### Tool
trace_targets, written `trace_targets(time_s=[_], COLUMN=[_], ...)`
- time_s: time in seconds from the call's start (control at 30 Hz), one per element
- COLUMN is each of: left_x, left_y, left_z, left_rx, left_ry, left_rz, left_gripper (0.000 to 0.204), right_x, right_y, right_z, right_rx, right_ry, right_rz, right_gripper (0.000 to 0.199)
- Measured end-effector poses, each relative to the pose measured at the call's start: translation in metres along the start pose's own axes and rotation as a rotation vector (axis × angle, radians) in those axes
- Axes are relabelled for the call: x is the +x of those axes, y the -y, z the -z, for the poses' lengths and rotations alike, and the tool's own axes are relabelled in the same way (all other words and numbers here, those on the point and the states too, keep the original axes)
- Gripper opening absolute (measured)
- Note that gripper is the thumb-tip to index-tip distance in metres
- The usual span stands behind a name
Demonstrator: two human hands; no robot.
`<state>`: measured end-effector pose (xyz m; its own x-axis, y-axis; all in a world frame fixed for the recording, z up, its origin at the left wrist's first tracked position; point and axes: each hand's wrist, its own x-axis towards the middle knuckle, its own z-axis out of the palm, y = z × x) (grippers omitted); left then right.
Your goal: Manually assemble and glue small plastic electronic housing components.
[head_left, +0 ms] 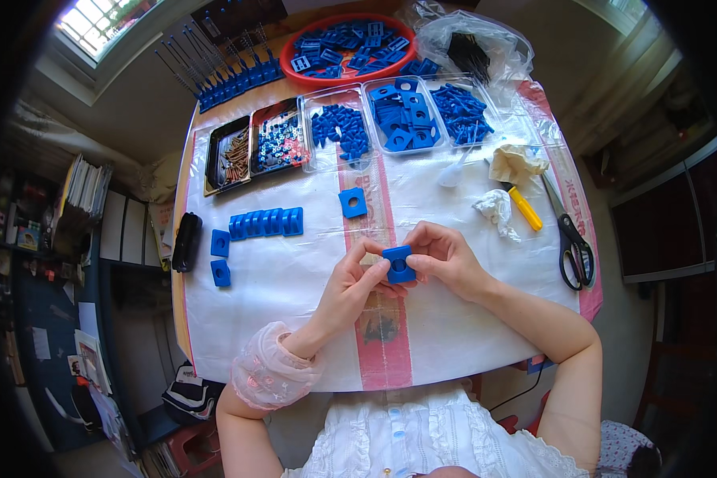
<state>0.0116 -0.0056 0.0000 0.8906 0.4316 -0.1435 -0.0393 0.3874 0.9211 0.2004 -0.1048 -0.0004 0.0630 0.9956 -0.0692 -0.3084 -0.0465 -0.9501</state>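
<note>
Between my two hands I hold a small blue plastic piece with a round opening (pixel 400 265) above the covered table. My left hand (pixel 357 271) pinches its left side with thumb and fingers. My right hand (pixel 446 259) grips its right side the same way. Just beyond my hands lies a single blue square plate with a hole (pixel 353 202). To the left stands a row of several blue pieces (pixel 266 223) set side by side. Two more blue plates (pixel 220 243) lie apart at the row's left end.
Along the back stand trays of brass-coloured screws (pixel 237 159), small nuts (pixel 279 139) and blue parts (pixel 406 115). Behind them is a red basin (pixel 287 72). Scissors (pixel 575 247), a yellow-handled cutter (pixel 524 209) and crumpled paper (pixel 498 211) lie right; a black case (pixel 186 242) lies left.
</note>
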Motion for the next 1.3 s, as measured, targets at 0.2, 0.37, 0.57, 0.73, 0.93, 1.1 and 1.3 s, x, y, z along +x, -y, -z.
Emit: trace_targets(time_s=[0.2, 0.37, 0.57, 0.73, 0.93, 1.1, 1.3], left_x=[0.0002, 0.0004, 0.0003, -0.0014, -0.0022, -0.0023, -0.0008], left_y=[0.0006, -0.0025, -0.0028, -0.0036, -0.0032, -0.0031, -0.0019], left_z=[-0.0006, -0.001, -0.0001, 0.0001, -0.0005, -0.0017, 0.0013], left_rx=[0.009, 0.009, 0.023, 0.044, 0.039, 0.035, 0.019], left_ry=[-0.01, -0.006, -0.018, -0.006, -0.013, -0.025, -0.014], left_rz=[-0.007, 0.013, 0.02, -0.003, -0.013, -0.012, -0.012], left_gripper=[0.02, 0.019, 0.019, 0.02, 0.02, 0.019, 0.018], right_x=[0.0005, -0.0003, -0.0001, -0.0007, -0.0002, -0.0003, 0.0], right_y=[-0.0018, -0.0028, 0.0001, 0.0006, -0.0023, -0.003, -0.003], right_z=[0.0007, 0.0018, -0.0008, -0.0023, -0.0015, -0.0007, -0.0003], right_rx=[0.007, 0.006, -0.003, -0.02, -0.025, -0.028, -0.046], right_ry=[0.0, 0.004, 0.008, -0.002, 0.006, 0.014, 0.006], right_rz=[0.007, 0.002, 0.009, 0.005, 0.016, 0.037, 0.044], right_gripper=[0.016, 0.016, 0.015, 0.016, 0.015, 0.014, 0.016])
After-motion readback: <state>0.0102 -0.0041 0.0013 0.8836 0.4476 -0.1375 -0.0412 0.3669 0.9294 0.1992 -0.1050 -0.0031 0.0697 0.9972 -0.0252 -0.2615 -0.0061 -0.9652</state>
